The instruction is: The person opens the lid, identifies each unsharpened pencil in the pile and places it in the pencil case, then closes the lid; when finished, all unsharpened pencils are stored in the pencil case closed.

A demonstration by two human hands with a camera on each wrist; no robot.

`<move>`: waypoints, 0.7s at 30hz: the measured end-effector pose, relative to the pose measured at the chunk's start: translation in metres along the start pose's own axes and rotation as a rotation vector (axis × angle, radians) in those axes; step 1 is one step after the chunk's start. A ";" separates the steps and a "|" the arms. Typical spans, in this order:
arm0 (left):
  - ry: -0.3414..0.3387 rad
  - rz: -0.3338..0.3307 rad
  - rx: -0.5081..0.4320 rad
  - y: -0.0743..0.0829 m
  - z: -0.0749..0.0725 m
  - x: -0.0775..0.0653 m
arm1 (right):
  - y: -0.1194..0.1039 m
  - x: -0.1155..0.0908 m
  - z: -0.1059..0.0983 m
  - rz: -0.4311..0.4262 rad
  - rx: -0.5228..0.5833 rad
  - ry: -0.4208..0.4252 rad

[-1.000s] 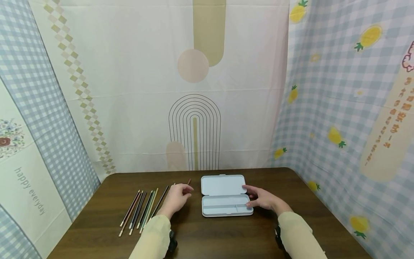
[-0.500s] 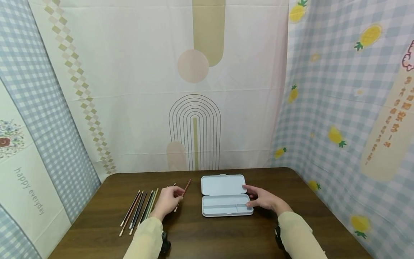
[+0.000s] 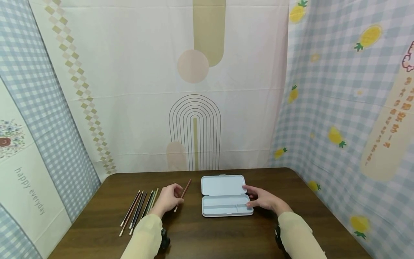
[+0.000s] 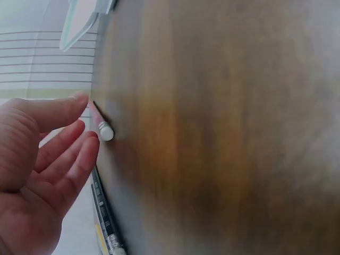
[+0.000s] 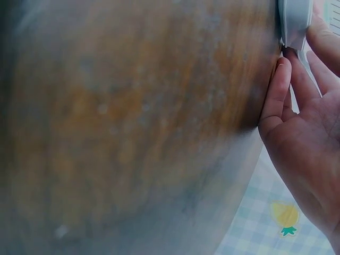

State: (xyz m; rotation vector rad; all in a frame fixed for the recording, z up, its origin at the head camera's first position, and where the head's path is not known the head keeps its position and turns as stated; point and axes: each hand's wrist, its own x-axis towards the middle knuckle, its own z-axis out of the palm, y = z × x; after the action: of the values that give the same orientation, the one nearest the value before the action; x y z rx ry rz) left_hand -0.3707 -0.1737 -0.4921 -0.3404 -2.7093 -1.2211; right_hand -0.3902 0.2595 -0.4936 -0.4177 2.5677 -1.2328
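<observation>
Over on the left, slim dark, reddish and yellow-green pencils point(image 3: 136, 209) are lying bunched on the brown wooden table point(image 3: 207, 233). Beside them the left hand point(image 3: 169, 198) is curving loosely, thumb and fingers parted, by a lone reddish-brown pencil point(image 3: 186, 189). Farther right, a pale blue rectangular case point(image 3: 226, 196) is lying unfolded, the right hand point(image 3: 265, 199) touching its right edge, thumb and fingers apart.

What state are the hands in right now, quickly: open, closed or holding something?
Left hand: open, beside the reddish pencil, not gripping it.
Right hand: holding the open case at its right side.
</observation>
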 end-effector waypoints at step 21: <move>-0.026 -0.029 0.062 0.003 0.008 0.001 | 0.005 0.002 -0.002 -0.010 0.010 -0.019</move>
State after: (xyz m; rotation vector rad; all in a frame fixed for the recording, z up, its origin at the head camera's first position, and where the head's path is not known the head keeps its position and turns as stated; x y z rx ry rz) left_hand -0.3708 -0.1651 -0.4950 -0.3133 -2.7769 -1.1446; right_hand -0.3932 0.2627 -0.4967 -0.4387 2.5456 -1.2387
